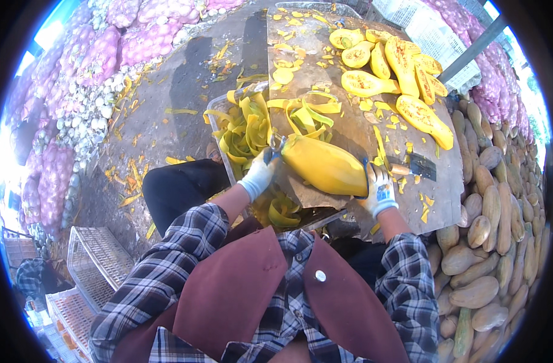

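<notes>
My left hand (261,170), in a white and blue glove, is closed on a small metal tool (276,143) at the left end of a large peeled yellow squash (322,163). My right hand (378,187), gloved alike, grips the squash's right end. A wide-bladed knife (422,166) with a wooden handle lies just right of that hand on the work board (434,199). Under and behind my left hand, a plastic bin (216,115) holds curled green-yellow peels (246,124), and more lie on the board.
Cut squash halves (403,66) lie at the board's back right. Pink mesh sacks (146,42) line the left, stacked crates (92,266) stand lower left, and a pile of tan squashes (476,272) fills the right. A metal pole (473,51) rises at upper right.
</notes>
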`<state>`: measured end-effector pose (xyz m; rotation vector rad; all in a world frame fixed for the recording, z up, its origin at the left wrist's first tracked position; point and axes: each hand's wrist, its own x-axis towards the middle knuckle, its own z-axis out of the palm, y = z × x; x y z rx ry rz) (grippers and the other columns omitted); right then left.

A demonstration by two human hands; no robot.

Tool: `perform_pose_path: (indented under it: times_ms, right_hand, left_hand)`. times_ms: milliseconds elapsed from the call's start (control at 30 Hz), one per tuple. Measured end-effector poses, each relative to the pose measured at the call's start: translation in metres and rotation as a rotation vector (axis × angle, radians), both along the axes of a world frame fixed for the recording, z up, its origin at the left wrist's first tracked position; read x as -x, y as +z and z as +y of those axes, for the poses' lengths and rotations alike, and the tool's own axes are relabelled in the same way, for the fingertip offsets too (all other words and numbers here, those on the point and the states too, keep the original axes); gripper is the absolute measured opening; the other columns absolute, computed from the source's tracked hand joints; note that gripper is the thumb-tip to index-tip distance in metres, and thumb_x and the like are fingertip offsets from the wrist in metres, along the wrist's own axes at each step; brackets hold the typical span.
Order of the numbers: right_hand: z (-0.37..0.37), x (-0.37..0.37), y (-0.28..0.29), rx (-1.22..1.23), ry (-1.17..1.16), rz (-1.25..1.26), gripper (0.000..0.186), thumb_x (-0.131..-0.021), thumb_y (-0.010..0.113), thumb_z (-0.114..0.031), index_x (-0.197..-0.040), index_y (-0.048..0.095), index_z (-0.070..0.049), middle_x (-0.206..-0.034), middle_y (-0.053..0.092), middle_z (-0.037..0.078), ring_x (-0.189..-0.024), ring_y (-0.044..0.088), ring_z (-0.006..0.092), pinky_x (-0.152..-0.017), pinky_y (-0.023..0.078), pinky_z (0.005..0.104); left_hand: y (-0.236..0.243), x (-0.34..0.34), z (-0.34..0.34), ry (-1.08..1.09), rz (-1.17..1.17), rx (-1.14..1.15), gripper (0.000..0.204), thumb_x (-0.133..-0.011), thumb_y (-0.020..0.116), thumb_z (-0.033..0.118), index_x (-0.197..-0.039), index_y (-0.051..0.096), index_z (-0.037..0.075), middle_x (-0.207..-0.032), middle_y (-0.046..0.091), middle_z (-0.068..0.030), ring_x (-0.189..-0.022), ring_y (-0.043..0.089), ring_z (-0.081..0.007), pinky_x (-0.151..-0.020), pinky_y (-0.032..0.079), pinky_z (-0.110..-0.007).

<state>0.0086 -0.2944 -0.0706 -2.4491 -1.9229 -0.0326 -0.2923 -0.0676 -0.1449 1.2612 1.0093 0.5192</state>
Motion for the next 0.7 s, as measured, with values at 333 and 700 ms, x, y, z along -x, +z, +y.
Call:
perform_pose_path:
  times_ms: [333, 700]
  right_hand:
    - [0.037, -0.029, 0.037, 0.260, -0.102, 0.360, 0.113, -0.061, 0.091, -0.033, -0.157, 0.036, -0.011, -0.142, 0.055, 0.024, -0.133, 0.053, 0.0402, -0.113, 0.044, 0.0444]
    - [0.072, -0.074, 0.027, 0.181, -0.189, 0.244, 0.115, -0.061, 0.094, -0.041, -0.156, 0.037, -0.009, -0.148, 0.051, 0.019, -0.137, 0.050, 0.0374, -0.116, 0.040, 0.0472]
  left_hand:
    - [0.048, -0.056, 0.075, -0.221, -0.040, -0.045, 0.031, -0.098, 0.066, 0.021, -0.127, 0.064, 0.014, -0.087, 0.062, 0.0026, -0.065, 0.050, -0.0083, -0.056, 0.043, -0.025]
    - [0.055, -0.111, 0.101, -0.256, 0.303, 0.058, 0.041, -0.103, 0.056, 0.043, -0.114, 0.071, 0.007, -0.081, 0.067, -0.0058, -0.067, 0.063, -0.0175, -0.060, 0.051, -0.033]
